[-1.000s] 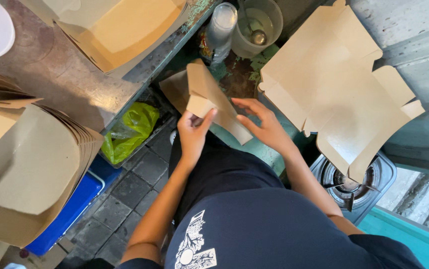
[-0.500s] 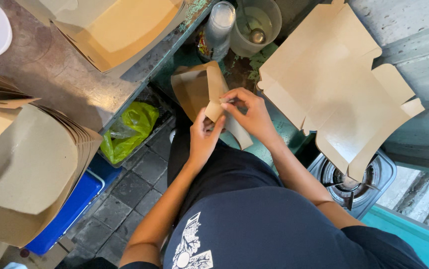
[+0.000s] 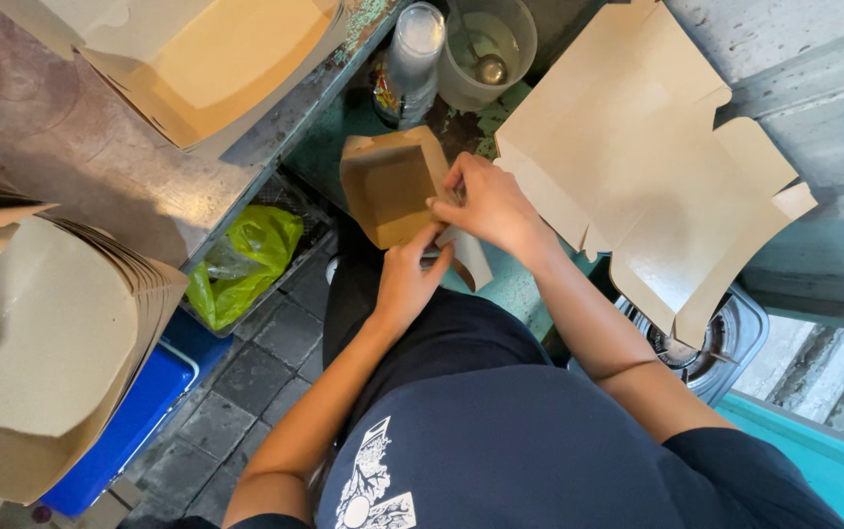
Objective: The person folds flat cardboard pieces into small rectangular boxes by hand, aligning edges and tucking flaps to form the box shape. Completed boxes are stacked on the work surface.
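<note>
Seen from above, both hands work a small brown cardboard box [image 3: 392, 186], matte and half folded, held over the person's lap. The left hand [image 3: 407, 279] pinches the box's near edge from below; the right hand [image 3: 485, 201] grips its right side flap, fingers curled over the fold, which hides the flap's shape. Right of the box lies a large flat unfolded box blank [image 3: 637, 157], smooth and tabbed. Left of the box, a stack of curved cardboard blanks [image 3: 45, 343] is cut off by the frame. Beyond the box stand a clear plastic tub [image 3: 485, 39] and a stack of lids [image 3: 412, 49].
</note>
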Demonstrator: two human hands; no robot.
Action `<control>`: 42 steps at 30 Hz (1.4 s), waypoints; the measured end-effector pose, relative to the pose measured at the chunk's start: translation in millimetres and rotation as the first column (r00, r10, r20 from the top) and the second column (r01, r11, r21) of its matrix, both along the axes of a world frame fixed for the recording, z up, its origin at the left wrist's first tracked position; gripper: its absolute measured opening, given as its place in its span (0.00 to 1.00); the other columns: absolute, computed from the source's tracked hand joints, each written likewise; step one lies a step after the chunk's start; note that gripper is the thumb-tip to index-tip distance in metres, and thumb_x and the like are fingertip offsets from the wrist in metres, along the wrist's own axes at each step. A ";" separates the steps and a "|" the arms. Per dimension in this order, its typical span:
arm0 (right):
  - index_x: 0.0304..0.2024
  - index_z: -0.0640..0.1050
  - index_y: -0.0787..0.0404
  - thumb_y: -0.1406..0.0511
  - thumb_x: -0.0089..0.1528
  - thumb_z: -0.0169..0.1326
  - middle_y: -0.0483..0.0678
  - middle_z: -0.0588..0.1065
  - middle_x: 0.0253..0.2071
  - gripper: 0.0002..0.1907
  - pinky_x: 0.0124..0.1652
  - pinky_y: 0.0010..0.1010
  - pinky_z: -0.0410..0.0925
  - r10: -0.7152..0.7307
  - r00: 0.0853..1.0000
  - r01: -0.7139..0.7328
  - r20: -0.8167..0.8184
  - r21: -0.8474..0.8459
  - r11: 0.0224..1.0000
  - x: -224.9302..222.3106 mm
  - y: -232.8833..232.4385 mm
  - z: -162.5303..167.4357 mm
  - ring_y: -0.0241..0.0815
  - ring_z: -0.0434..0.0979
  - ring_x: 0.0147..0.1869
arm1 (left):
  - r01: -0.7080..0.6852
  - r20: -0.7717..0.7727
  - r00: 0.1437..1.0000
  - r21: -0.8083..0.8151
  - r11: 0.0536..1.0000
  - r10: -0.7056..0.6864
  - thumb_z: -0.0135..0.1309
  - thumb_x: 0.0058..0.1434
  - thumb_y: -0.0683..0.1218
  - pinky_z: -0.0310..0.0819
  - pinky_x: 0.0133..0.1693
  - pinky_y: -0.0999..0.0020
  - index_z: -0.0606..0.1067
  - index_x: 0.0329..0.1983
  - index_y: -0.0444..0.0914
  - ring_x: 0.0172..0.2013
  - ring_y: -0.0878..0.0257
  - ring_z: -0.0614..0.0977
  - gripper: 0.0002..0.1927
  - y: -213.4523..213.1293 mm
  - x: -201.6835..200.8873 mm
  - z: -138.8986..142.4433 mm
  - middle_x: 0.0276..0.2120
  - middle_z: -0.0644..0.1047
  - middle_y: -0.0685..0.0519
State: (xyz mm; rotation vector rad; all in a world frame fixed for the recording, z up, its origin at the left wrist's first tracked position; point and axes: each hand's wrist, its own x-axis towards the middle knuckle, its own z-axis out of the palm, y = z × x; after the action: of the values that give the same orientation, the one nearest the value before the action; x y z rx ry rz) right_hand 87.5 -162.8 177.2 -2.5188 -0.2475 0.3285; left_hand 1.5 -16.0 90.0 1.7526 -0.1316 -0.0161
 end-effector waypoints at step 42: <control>0.43 0.83 0.65 0.68 0.62 0.61 0.53 0.81 0.36 0.08 0.34 0.34 0.70 -0.130 0.988 0.107 0.088 0.232 0.967 -24.2 -5.0 -40.7 0.47 0.79 0.31 | -0.272 -0.428 0.896 -0.741 0.614 -0.119 0.48 0.74 0.48 0.80 0.56 0.62 0.69 0.48 0.34 0.44 0.65 0.80 0.11 -23.9 33.1 -76.5 0.40 0.75 0.51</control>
State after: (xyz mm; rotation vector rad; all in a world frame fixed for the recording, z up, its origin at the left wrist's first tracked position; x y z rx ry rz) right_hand 63.4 -167.8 136.5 -2.3146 -0.1628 0.1160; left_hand 34.6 -39.9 13.5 0.8067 0.2548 -0.2574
